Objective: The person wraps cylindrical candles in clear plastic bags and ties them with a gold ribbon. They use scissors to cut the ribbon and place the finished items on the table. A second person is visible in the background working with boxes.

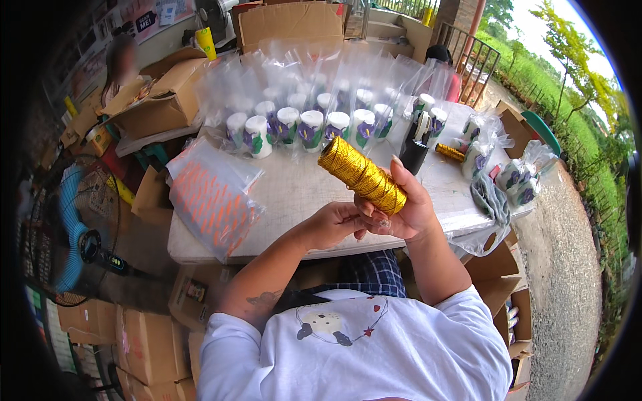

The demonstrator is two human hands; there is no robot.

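The gold spool (361, 175) is clasped by curled fingers of the right hand (409, 212), something hidden is perhaps pinched by the left hand (332, 225), and tangling could be caused by slack winding.

Head-worn fisheye; faces down, forward over table (294, 184); left hand (329, 225), right hand (417, 218) near.

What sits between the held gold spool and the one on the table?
Head view: part of the right hand, then a black upright object.
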